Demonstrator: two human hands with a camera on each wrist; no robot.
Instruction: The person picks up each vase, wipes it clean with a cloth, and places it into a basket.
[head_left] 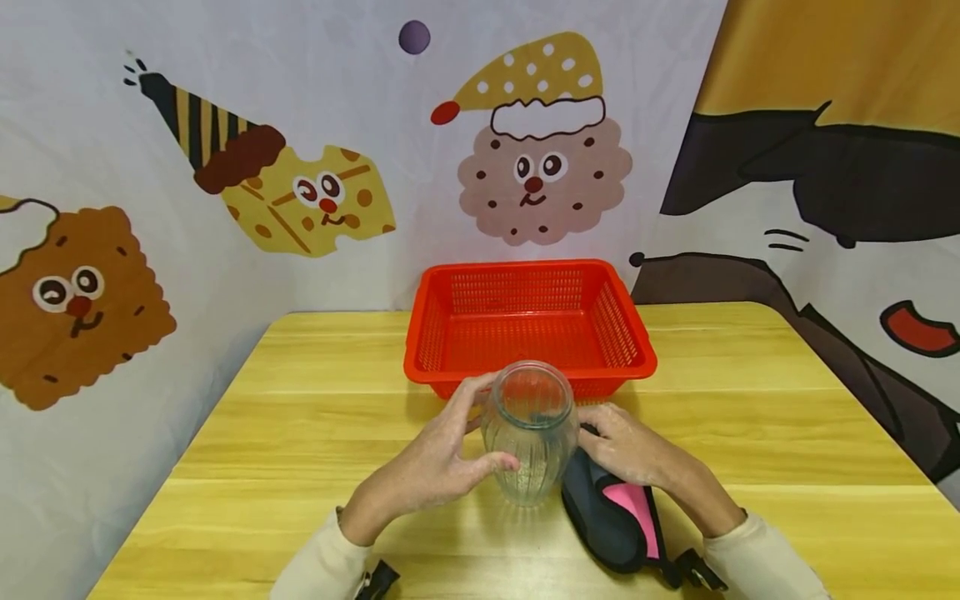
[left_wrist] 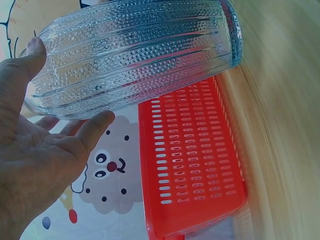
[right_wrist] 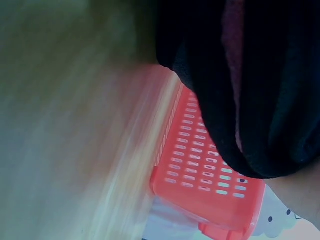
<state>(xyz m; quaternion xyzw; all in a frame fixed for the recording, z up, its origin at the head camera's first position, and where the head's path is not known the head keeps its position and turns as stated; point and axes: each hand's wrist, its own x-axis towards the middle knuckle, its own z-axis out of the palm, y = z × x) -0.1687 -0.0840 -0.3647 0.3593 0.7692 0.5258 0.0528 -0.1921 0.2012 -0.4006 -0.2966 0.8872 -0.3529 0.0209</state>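
A clear ribbed glass vase (head_left: 527, 450) stands upright near the middle of the table, its open mouth facing up. My left hand (head_left: 450, 446) holds it from the left, thumb on the near side and fingers around the far side. In the left wrist view the vase (left_wrist: 140, 55) shows fine bumps between its ribs. Just right of it, my right hand (head_left: 626, 442) grips the upper end of a soft dark grey padded item (head_left: 607, 521) with black edging and a pink inside. The right-hand fingertips are hidden behind the vase and the item.
A red plastic basket (head_left: 643, 367) with slotted walls stands at the back of the wooden table (head_left: 330, 417), right behind the vase. Black straps with buckles (head_left: 701, 571) lie by both sleeves. A cartoon-printed cloth (head_left: 337, 83) hangs behind the table.
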